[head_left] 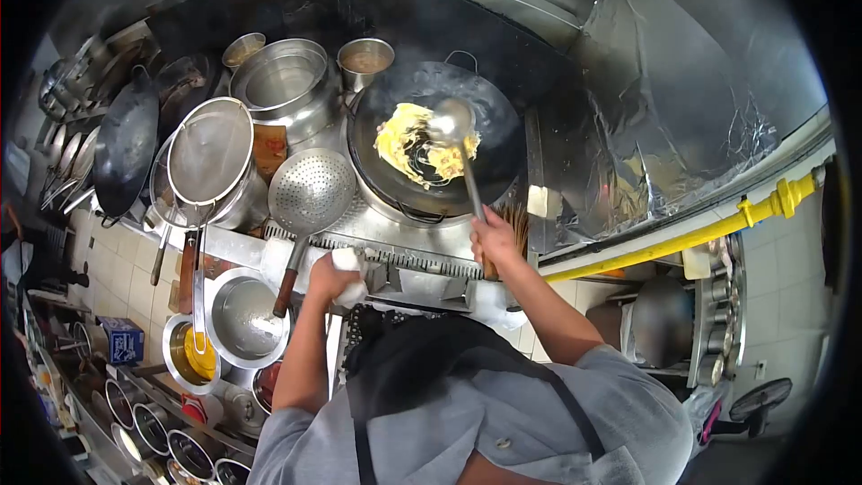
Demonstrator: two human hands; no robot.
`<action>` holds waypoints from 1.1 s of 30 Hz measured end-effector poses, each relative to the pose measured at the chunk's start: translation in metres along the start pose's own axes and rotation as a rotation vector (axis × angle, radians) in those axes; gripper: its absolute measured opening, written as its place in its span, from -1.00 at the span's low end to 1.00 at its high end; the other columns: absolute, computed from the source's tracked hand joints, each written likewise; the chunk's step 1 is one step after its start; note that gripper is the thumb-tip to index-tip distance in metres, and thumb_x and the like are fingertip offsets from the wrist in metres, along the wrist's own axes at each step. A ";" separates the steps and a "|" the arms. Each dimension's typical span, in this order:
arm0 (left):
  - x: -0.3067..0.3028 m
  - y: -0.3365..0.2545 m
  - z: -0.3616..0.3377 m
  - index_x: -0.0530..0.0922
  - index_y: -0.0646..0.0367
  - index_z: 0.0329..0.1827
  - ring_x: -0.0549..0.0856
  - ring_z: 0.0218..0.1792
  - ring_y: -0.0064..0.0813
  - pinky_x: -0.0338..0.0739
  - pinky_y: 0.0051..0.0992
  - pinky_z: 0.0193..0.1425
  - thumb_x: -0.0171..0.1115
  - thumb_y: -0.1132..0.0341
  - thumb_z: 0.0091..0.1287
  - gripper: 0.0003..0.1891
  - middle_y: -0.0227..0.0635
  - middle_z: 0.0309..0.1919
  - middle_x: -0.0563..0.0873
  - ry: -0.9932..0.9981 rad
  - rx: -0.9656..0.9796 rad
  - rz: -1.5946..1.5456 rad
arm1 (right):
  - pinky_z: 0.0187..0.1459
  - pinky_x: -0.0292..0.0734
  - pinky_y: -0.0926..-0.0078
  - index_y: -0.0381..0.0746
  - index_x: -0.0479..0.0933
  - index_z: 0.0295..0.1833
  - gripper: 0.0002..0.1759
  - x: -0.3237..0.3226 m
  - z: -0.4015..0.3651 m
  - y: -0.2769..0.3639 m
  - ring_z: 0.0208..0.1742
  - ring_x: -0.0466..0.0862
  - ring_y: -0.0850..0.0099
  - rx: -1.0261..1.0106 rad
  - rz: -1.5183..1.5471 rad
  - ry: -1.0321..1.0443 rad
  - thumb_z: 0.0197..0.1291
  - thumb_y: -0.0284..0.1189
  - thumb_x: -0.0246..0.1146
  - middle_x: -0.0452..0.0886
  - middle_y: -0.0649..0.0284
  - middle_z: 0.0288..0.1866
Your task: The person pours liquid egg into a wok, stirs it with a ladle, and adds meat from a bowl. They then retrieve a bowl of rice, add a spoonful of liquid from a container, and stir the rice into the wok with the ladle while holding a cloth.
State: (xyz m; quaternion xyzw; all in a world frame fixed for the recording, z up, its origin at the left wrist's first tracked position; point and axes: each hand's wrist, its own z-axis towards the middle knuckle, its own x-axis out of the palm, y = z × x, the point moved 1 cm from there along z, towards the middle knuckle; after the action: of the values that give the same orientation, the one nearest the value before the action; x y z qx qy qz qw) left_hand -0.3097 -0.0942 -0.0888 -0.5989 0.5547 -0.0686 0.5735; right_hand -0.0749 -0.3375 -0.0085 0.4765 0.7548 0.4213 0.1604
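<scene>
A black wok (507, 130) sits on the burner with yellow scrambled egg (404, 139) spread inside it. My right hand (492, 238) grips the long handle of a steel ladle (449, 121), and the ladle's bowl rests on the egg. At the stove's front edge, left of the wok, my left hand (330, 277) is closed on a white cloth (347, 260). Both arms reach forward from my grey shirt and dark apron.
A perforated skimmer (312, 189) and a mesh strainer (211, 151) lie left of the wok over steel pots (283, 81). A small pot (365, 56) stands behind. A spare black wok (126, 139) hangs far left. Sauce bowls (193, 355) line the lower left. Foil (646, 126) and a yellow pipe (709, 232) are at right.
</scene>
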 end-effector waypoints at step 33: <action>0.106 -0.130 0.087 0.51 0.01 0.01 0.63 -0.05 -0.12 0.51 0.10 0.02 0.03 0.09 0.30 -0.68 -0.22 -0.13 0.65 0.640 -0.595 -1.229 | 0.06 0.52 0.38 -0.26 0.22 0.40 -0.36 -0.027 0.014 0.032 0.00 0.64 0.21 -0.499 -1.126 -0.261 0.22 -0.35 0.20 0.62 -0.02 0.03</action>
State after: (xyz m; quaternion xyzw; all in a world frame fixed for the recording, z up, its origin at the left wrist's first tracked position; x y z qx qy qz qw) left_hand -0.1312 -0.1552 -0.0777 -0.8810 0.2554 -0.3941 0.0565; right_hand -0.0336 -0.3479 0.0040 0.0015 0.7430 0.3740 0.5550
